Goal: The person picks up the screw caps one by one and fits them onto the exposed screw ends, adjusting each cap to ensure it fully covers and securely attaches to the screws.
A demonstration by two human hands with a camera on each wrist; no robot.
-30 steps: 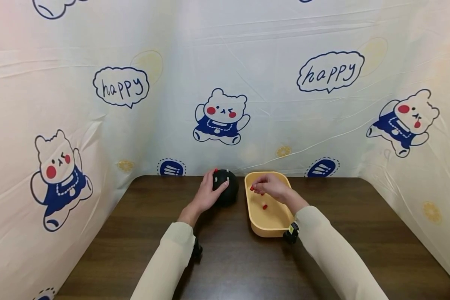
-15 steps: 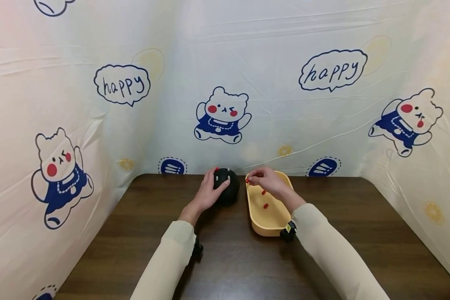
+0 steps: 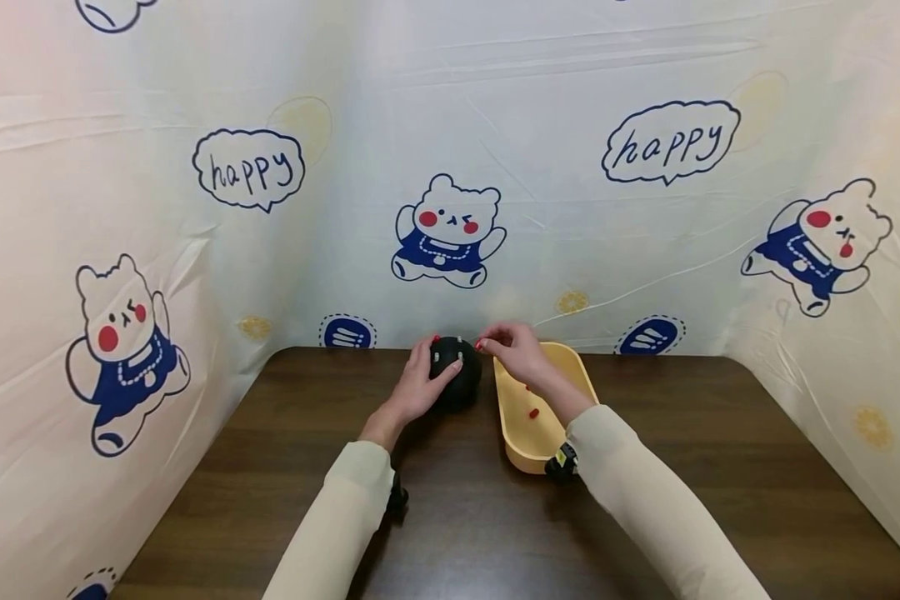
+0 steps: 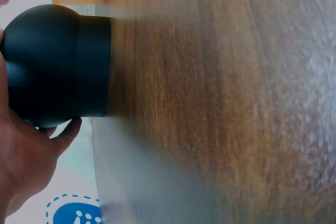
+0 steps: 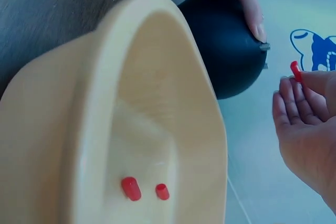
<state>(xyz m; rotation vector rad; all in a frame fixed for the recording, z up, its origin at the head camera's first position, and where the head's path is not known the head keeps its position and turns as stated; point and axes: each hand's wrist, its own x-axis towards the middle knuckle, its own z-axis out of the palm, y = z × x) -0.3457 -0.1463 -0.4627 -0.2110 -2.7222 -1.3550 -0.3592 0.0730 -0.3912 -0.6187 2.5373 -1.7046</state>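
Note:
My left hand (image 3: 412, 387) grips the side of a black, rounded, dome-like object (image 3: 459, 390) that stands on the table; its fingers wrap the far side and its thumb lies near the top. Several short metal screw studs (image 5: 264, 47) stick out of the dome's top. One red piece (image 3: 436, 337) sits up there by my left fingertips. My right hand (image 3: 519, 352) pinches a small red tubular cap (image 5: 295, 71) between thumb and finger, just right of the dome and apart from it. Two more red caps (image 5: 131, 188) lie in the yellow tub.
The deep yellow tub (image 3: 521, 461) stands right of the dome, under my right forearm. The brown wooden table (image 3: 465, 533) runs toward me. A patterned cloth (image 3: 555, 167) hangs close behind the table's back edge.
My right hand has lifted the red cap out of the tub and carried it left, over the rim, to beside the dome. My left hand keeps its hold.

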